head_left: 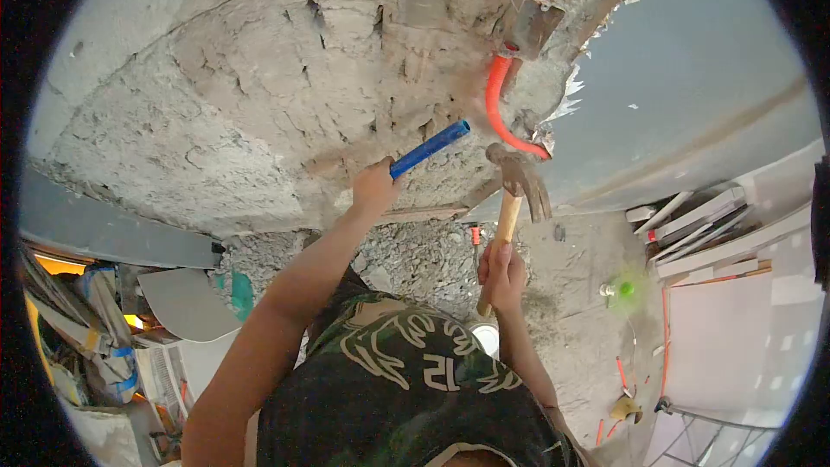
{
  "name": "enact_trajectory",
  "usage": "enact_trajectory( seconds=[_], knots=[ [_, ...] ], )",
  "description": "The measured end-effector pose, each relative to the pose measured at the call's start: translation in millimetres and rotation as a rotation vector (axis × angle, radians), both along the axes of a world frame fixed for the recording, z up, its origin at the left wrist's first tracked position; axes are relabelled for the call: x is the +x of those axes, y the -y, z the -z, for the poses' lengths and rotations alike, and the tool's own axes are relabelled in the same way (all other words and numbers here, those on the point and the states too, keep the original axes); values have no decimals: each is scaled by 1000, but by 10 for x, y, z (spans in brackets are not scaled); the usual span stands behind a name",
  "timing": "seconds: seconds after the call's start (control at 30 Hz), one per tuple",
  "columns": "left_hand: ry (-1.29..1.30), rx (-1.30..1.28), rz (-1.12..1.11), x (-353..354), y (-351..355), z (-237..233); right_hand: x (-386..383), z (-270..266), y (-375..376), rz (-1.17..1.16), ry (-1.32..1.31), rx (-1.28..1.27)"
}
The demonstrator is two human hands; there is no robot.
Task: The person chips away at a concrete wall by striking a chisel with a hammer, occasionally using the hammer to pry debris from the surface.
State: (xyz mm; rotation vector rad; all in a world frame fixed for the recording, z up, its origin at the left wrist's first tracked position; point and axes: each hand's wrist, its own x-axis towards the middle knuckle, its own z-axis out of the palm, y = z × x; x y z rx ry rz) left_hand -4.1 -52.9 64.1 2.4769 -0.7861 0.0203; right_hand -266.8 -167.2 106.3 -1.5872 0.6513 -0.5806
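Observation:
My left hand [374,190] is wrapped round one end of a blue plastic pipe [430,148], whose open end points up and right near the rough wall. In my right hand [504,273] is a claw hammer [508,218], gripped by its wooden handle with the metal head up. That head is just right of the pipe's tip, apart from it in this view. In front of both hands is a chipped, bare masonry wall [285,95]. An orange corrugated conduit [495,97] runs down it from a metal box [534,26].
Rubble [415,259] lies at the wall's foot, with an orange-handled tool [475,238] standing there. A white bucket [487,339] is by my body. Boards and trim [700,220] lean at the right, beside a green-lit device [624,289]. Bags and panels [186,303] crowd the left.

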Motion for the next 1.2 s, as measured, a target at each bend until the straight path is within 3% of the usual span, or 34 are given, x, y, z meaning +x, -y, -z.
enact_trajectory(
  seconds=[0.1, 0.2, 0.27, 0.3, 0.37, 0.4, 0.43, 0.5, 0.53, 0.7, 0.77, 0.8, 0.83, 0.9, 1.03, 1.13, 1.2],
  knots=[
    [-54, -17, 75, 65, 27, 121, 126, -111, -70, -17, 0, 12],
    [-86, -36, 42, 39, 48, 195, 245, -157, -139, -2, 171, -124],
    [-145, -2, 30, 3, 71, 204, 360, -110, -124, 7, 538, -361],
    [-193, 27, 26, -11, 87, 186, 334, 84, 2, -2, 534, -360],
    [-199, 22, 9, -69, 97, 122, 222, 631, 359, -95, 15, -676],
    [-203, 20, 2, -108, 92, 127, 426, 633, 445, -130, 63, -1127],
    [-205, 18, 5, -124, 99, 122, 497, 634, 412, -129, 60, -1130],
    [-166, 43, -44, -92, 161, 135, 633, 576, 279, 52, -38, -341],
    [-159, 24, -58, -55, 214, 126, 610, 497, 287, 67, 4, -175],
    [-252, -132, -29, -249, 237, 251, 369, -84, 21, 28, 336, -105],
    [-272, -187, -4, -302, 231, 288, 336, -236, -69, 49, 559, -267],
    [-290, -242, 22, -317, 219, 345, 237, -302, -58, -67, 529, -107],
    [-289, -241, 17, -325, 160, 406, 211, -349, -85, -71, 530, -105],
    [-37, -102, 284, -294, 7, 668, 180, -422, -129, -74, 510, -137],
    [-194, -134, 88, -272, -1, 838, 42, -412, -127, 2, 313, -191],
    [-157, -126, 82, -373, 63, 581, -45, -334, -105, 79, 223, -187],
    [-203, -236, -2, -323, 194, 456, -52, -335, -75, -6, 209, -176]
  ],
)
